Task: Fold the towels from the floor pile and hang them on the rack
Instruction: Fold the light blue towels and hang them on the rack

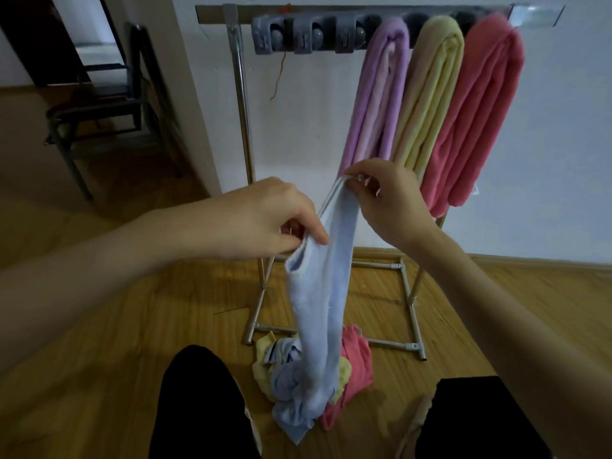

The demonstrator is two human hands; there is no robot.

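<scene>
Two hands hold a blue towel (319, 293) up in front of the rack (243, 104). The left hand (268, 220) pinches one upper corner between thumb and curled fingers, and the right hand (385, 197), a little higher and nearer the rack, pinches the other upper corner, so the top edge runs slanting between them. The towel hangs down in a long narrow fold, its lower end reaching the pile (331, 376) on the floor (116, 326); whether it touches the pile or only hangs in front of it cannot be told. The pile, a heap of pink, yellow and blue cloth, lies by the near bar of the rack's base, between the person's dark-clad legs (198, 409). On the right half of the top rail hang three folded towels side by side: purple (381, 91), yellow (430, 87) and pink (477, 114) at the right end. Grey clips (306, 34) sit along the rail's left half. A dark chair (99, 104) stands at the back left by a doorway.
</scene>
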